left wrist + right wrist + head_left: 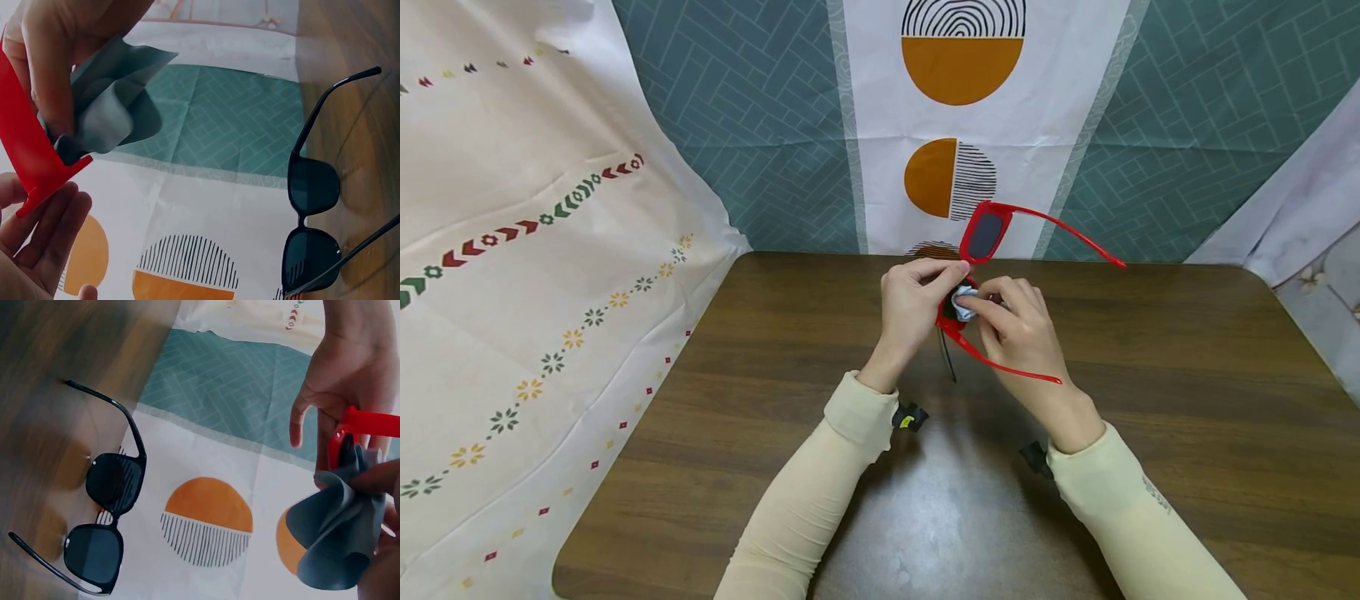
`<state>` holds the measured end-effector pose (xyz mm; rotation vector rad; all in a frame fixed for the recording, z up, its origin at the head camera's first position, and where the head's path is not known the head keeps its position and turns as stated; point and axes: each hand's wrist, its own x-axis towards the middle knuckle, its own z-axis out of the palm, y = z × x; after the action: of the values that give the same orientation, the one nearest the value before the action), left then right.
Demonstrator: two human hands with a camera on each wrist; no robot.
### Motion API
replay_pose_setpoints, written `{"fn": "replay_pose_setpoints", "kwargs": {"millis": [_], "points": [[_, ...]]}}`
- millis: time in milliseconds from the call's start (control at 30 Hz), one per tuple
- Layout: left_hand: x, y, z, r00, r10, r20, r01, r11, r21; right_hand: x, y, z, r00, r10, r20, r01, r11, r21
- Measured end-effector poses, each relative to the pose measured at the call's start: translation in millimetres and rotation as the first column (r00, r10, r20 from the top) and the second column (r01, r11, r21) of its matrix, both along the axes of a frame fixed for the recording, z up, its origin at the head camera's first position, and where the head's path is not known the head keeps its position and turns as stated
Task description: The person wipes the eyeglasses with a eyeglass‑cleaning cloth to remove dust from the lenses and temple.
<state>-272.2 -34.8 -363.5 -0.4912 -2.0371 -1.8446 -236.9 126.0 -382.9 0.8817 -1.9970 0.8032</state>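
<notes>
In the head view, a pair of red sunglasses (987, 233) is held up above the table with both temples unfolded. My left hand (910, 302) pinches its frame near the bridge. With thumb and fingers, my right hand (1026, 329) grips a crumpled grey-blue cloth (964, 303) against the nearer lens, hiding part of that lens. Both wrist views show the cloth (340, 528) bunched and folded at the red frame (31, 137). Black sunglasses (314, 187) stand on the table beyond the hands, temples unfolded; the head view shows only a temple of them.
The brown wooden table (737, 433) stretches out under both forearms. A patterned teal and white curtain (760, 167) hangs behind its far edge. Cream embroidered fabric (535, 292) drapes along the left side, and pale fabric (1292, 217) hangs at the right.
</notes>
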Motion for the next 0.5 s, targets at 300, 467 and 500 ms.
{"fn": "replay_pose_setpoints", "kwargs": {"millis": [300,467,500], "points": [[-2.9,-8.2,-0.4,1.000,0.007,0.011,-0.007,0.998,0.060,4.4,1.1,3.2,0.985,0.121,0.123,-0.124,0.992,0.019],[-2.2,-6.1,-0.8,0.999,-0.017,0.030,0.015,0.999,0.047,3.6,1.9,4.4,0.997,0.057,0.045,-0.055,0.998,-0.041],[-2.0,-5.5,-0.8,0.999,-0.023,0.030,0.021,0.999,0.038,3.3,1.6,3.8,0.999,0.036,0.022,-0.035,0.999,-0.034]]}}
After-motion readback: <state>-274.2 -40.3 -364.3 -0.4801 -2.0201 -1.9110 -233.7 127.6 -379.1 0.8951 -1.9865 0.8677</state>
